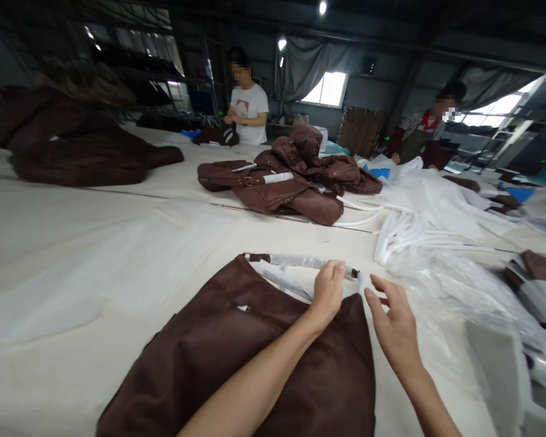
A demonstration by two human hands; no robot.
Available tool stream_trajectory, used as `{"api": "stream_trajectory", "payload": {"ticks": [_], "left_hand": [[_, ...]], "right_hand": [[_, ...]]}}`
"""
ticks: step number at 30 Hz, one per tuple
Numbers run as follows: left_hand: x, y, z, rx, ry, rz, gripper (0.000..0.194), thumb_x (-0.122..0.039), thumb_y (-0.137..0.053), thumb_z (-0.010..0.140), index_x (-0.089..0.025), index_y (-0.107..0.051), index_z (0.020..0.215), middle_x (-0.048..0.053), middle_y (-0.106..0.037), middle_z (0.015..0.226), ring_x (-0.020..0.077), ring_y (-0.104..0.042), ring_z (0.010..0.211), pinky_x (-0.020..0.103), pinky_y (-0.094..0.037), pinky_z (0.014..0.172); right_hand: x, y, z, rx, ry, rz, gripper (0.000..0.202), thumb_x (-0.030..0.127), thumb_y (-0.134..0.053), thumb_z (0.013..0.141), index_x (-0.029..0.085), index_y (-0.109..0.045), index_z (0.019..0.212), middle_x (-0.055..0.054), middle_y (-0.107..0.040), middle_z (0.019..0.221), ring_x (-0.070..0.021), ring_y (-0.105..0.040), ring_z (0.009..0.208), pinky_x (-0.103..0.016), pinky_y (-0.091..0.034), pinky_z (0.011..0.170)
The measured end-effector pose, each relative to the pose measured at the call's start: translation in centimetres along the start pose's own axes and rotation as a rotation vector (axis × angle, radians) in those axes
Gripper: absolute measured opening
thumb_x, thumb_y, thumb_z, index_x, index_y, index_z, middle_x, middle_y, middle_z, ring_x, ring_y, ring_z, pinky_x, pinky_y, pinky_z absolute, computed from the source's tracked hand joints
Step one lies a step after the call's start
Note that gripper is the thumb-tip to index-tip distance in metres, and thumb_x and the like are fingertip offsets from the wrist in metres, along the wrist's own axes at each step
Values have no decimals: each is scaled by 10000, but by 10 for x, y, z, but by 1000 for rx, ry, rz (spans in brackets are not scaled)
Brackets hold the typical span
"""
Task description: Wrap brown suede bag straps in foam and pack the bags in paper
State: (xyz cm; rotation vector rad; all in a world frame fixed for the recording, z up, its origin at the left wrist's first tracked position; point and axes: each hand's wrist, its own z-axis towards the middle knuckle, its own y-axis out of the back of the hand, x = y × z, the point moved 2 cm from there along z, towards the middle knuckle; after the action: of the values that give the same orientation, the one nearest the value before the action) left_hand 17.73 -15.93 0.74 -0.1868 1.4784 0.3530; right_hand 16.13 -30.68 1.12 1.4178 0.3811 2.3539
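Observation:
A dark brown handbag (200,340) lies flat on the table in front of me, its top edge facing away. Its shoulder strap (295,261) is covered in thin white wrapping and has small metal fittings at the ends. My left hand (330,291) is closed around the strap near its right end, the forearm crossing over the bag. Just right of it, my right hand (394,318) pinches a white wrapping strip (363,282) by the strap's end with thumb and forefinger. A zipper pull (243,309) with a white cover shows on the bag.
More brown bags (291,182) are heaped across the table, with another dark pile (82,145) at left. White foam tubes (400,233) and clear plastic (459,303) lie at right. Two people, one in a white T-shirt (251,109) and one in an apron (416,142), stand beyond.

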Motion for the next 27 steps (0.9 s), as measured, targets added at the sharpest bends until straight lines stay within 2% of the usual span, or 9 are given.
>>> {"api": "stream_trajectory", "payload": {"ticks": [3, 7, 11, 14, 16, 19, 22, 25, 27], "left_hand": [[-26, 14, 22, 47, -44, 142, 175, -236, -528, 851, -195, -666, 949, 57, -702, 1005, 204, -620, 978, 295, -447, 913], [-46, 59, 68, 135, -12, 402, 96, -228, -604, 824, -186, -688, 847, 49, -724, 969, 218, -631, 966, 296, -443, 907], [-31, 138, 95, 96, 145, 716, 125, -247, -623, 876, -156, -668, 948, 88, -681, 1082, 250, -596, 1081, 424, -411, 1004], [-7, 193, 92, 104, 301, 891, 252, -344, -635, 908, -147, -635, 1066, 85, -641, 1146, 235, -605, 1063, 468, -469, 962], [8, 218, 85, 135, 375, 963, 254, -360, -632, 915, -156, -637, 1065, 78, -640, 1130, 222, -617, 1023, 443, -505, 918], [23, 237, 76, 167, 404, 1012, 231, -352, -633, 917, -160, -641, 1045, 69, -643, 1099, 211, -623, 992, 415, -522, 886], [28, 243, 73, 164, 383, 994, 221, -349, -635, 914, -148, -641, 1007, 60, -649, 1051, 203, -625, 961, 406, -523, 867], [25, 246, 70, 154, 338, 896, 160, -305, -655, 884, -146, -637, 871, 31, -655, 907, 188, -626, 876, 372, -512, 827], [20, 248, 67, 147, 288, 788, 108, -249, -659, 829, -163, -606, 790, 3, -646, 804, 187, -628, 830, 332, -498, 791]], "right_hand": [[37, -20, -10, 176, 253, -49, 269, 307, -496, 960, 238, -611, 1193, -111, -615, 1164, -257, -563, 1112, -448, -452, 979], [56, -59, -18, 397, 351, -65, 252, 246, -474, 961, 234, -642, 1149, -108, -646, 1159, -257, -594, 1103, -419, -483, 974], [55, -90, 0, 464, 383, -205, 283, 243, -447, 968, 193, -651, 1159, -124, -648, 1198, -265, -593, 1118, -415, -476, 990], [50, -114, 23, 537, 381, -439, 304, 212, -450, 960, 149, -634, 1194, -152, -620, 1261, -266, -565, 1155, -397, -449, 1001], [48, -132, 35, 582, 374, -553, 316, 180, -476, 937, 128, -616, 1215, -171, -606, 1278, -275, -545, 1169, -394, -437, 987], [44, -159, 47, 594, 366, -600, 336, 107, -499, 888, 112, -611, 1205, -186, -627, 1216, -294, -544, 1134, -408, -429, 938], [41, -176, 54, 591, 353, -629, 283, 46, -491, 859, 135, -658, 1070, -161, -666, 1070, -277, -569, 1020, -379, -427, 848], [40, -179, 60, 559, 357, -634, 206, 75, -499, 881, 171, -675, 926, -129, -659, 987, -257, -554, 963, -341, -405, 780], [42, -175, 63, 502, 355, -627, 193, 125, -490, 916, 188, -671, 937, -123, -640, 1002, -256, -530, 966, -342, -389, 784]]}}
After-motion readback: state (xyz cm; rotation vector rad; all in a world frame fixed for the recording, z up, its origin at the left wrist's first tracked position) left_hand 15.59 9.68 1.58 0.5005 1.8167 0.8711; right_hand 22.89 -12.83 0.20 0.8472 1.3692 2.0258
